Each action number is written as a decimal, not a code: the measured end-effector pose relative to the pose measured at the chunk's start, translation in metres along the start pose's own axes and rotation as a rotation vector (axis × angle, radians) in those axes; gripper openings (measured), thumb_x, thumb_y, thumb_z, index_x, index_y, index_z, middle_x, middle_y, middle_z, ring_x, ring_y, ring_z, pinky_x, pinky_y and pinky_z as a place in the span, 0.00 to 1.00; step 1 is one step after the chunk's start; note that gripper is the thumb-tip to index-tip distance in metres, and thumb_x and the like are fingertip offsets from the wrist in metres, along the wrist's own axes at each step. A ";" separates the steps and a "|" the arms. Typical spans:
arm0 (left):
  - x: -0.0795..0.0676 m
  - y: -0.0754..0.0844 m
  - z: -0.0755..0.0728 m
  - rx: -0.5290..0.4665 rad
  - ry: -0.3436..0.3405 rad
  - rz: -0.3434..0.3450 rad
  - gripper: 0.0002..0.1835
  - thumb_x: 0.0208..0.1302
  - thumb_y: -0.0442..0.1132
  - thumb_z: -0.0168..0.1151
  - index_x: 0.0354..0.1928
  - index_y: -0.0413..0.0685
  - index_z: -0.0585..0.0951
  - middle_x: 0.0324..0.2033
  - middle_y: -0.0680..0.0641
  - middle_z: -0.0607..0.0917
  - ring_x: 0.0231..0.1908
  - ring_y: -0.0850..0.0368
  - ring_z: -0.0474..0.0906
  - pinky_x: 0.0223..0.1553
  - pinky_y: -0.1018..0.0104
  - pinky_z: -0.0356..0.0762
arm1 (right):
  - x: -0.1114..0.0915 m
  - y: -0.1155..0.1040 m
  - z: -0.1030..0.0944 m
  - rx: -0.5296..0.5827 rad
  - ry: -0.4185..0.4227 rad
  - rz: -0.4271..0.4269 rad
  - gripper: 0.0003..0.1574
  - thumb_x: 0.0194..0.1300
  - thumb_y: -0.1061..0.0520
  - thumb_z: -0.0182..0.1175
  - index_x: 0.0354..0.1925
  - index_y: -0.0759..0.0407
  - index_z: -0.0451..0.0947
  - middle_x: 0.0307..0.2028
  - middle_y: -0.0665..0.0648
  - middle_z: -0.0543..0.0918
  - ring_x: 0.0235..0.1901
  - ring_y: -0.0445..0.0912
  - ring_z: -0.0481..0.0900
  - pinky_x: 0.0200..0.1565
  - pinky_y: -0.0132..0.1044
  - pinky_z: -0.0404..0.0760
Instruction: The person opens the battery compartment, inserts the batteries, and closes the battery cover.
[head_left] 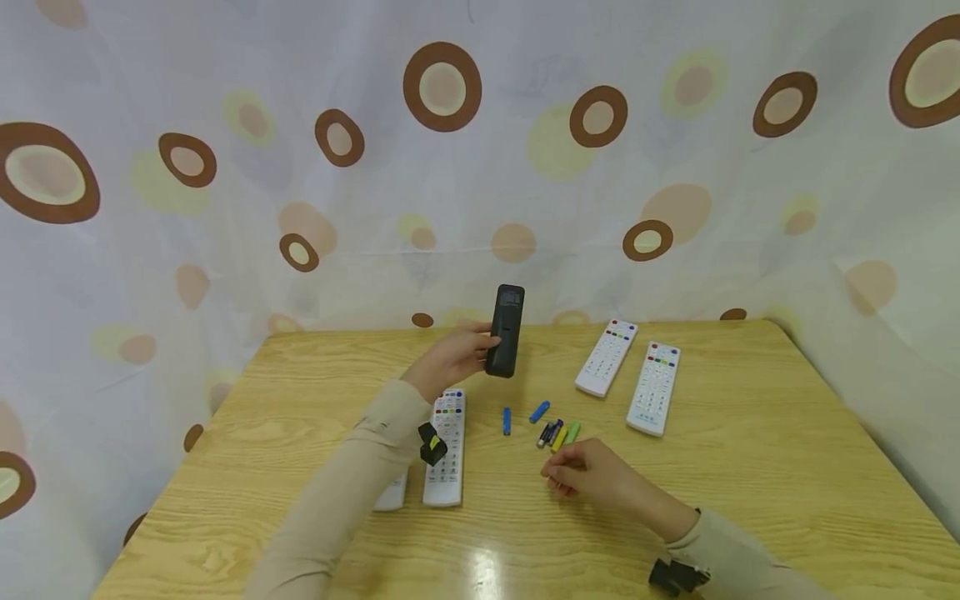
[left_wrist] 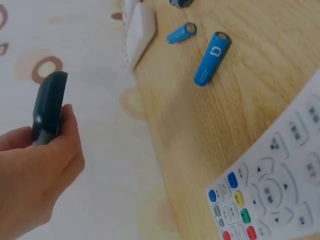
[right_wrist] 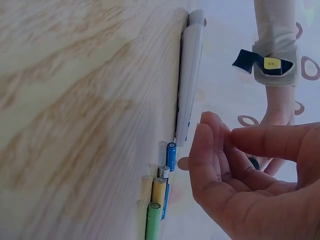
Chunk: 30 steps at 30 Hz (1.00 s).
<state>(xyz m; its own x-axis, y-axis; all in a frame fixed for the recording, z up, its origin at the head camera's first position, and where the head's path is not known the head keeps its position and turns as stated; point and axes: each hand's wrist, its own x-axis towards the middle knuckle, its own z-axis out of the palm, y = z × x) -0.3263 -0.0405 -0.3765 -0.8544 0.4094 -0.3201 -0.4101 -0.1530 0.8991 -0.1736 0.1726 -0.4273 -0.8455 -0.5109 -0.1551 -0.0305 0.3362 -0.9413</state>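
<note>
My left hand [head_left: 453,358] holds a black remote control [head_left: 506,331] upright above the far part of the table, gripping its left edge. In the left wrist view the remote [left_wrist: 50,105] appears edge-on between thumb and fingers. My right hand [head_left: 596,475] hovers low near the batteries, fingers loosely curled. The right wrist view shows nothing between its thumb and fingertips. Just beyond it lie a green battery [head_left: 573,432], a yellow battery [head_left: 558,439] and some dark ones in a cluster. Two blue batteries lie apart: one [head_left: 506,421] below the remote, another [head_left: 539,412] closer to the cluster.
Two white remotes, one [head_left: 607,358] slightly behind the other [head_left: 654,388], lie on the right of the wooden table [head_left: 750,467]. On the left is a white remote [head_left: 445,454], with another [head_left: 391,497] mostly hidden under my left sleeve. A patterned curtain [head_left: 517,200] hangs behind the table.
</note>
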 end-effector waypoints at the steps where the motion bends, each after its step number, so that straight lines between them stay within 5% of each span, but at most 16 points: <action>1: -0.003 0.000 0.000 -0.005 -0.011 0.010 0.28 0.74 0.26 0.41 0.73 0.34 0.50 0.68 0.33 0.58 0.68 0.39 0.58 0.67 0.49 0.58 | 0.000 0.000 0.000 0.004 0.001 0.004 0.12 0.71 0.65 0.52 0.43 0.75 0.78 0.33 0.60 0.83 0.33 0.47 0.79 0.34 0.37 0.82; 9: -0.026 -0.007 0.000 0.039 0.015 -0.003 0.23 0.76 0.37 0.46 0.67 0.32 0.63 0.61 0.33 0.70 0.61 0.41 0.68 0.64 0.50 0.65 | -0.002 -0.002 -0.002 0.004 0.015 0.008 0.12 0.71 0.66 0.52 0.43 0.75 0.78 0.33 0.61 0.82 0.33 0.48 0.79 0.34 0.37 0.83; 14: -0.041 -0.014 0.002 0.049 0.014 -0.017 0.21 0.74 0.35 0.48 0.63 0.29 0.67 0.59 0.34 0.72 0.57 0.43 0.72 0.61 0.51 0.69 | 0.000 -0.006 -0.007 -0.015 0.037 -0.033 0.13 0.71 0.64 0.52 0.43 0.76 0.78 0.34 0.63 0.83 0.33 0.49 0.80 0.35 0.39 0.83; 18: -0.052 -0.017 0.004 0.076 0.011 -0.029 0.23 0.73 0.34 0.50 0.66 0.30 0.63 0.59 0.34 0.72 0.57 0.44 0.73 0.59 0.53 0.71 | 0.004 -0.013 -0.013 -0.092 0.137 -0.163 0.13 0.71 0.63 0.53 0.44 0.74 0.78 0.35 0.64 0.83 0.34 0.52 0.81 0.37 0.41 0.83; 24: -0.067 -0.017 0.008 0.135 0.013 -0.026 0.25 0.72 0.35 0.53 0.66 0.34 0.64 0.56 0.34 0.76 0.51 0.46 0.78 0.55 0.55 0.76 | 0.016 -0.033 -0.013 -0.368 0.386 -0.479 0.12 0.67 0.63 0.58 0.49 0.63 0.79 0.42 0.54 0.82 0.40 0.46 0.81 0.43 0.37 0.82; 27: -0.074 -0.017 0.009 0.149 -0.015 -0.022 0.21 0.71 0.34 0.54 0.62 0.33 0.68 0.54 0.34 0.77 0.47 0.48 0.80 0.53 0.56 0.77 | 0.021 -0.042 -0.011 -0.501 0.404 -0.575 0.21 0.63 0.61 0.65 0.54 0.64 0.77 0.46 0.55 0.78 0.42 0.46 0.78 0.43 0.41 0.81; 30: -0.079 -0.017 0.011 0.153 -0.028 -0.025 0.16 0.71 0.34 0.55 0.56 0.34 0.71 0.51 0.36 0.79 0.44 0.51 0.82 0.52 0.57 0.78 | 0.023 -0.046 -0.009 -0.600 0.342 -0.579 0.36 0.55 0.56 0.71 0.60 0.66 0.72 0.50 0.58 0.73 0.46 0.47 0.73 0.45 0.43 0.78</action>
<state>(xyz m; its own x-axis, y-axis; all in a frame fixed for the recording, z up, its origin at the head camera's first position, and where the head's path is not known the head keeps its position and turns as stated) -0.2481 -0.0603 -0.3630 -0.8344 0.4365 -0.3365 -0.3761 -0.0048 0.9266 -0.1962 0.1525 -0.3849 -0.7211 -0.4971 0.4826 -0.6928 0.5048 -0.5151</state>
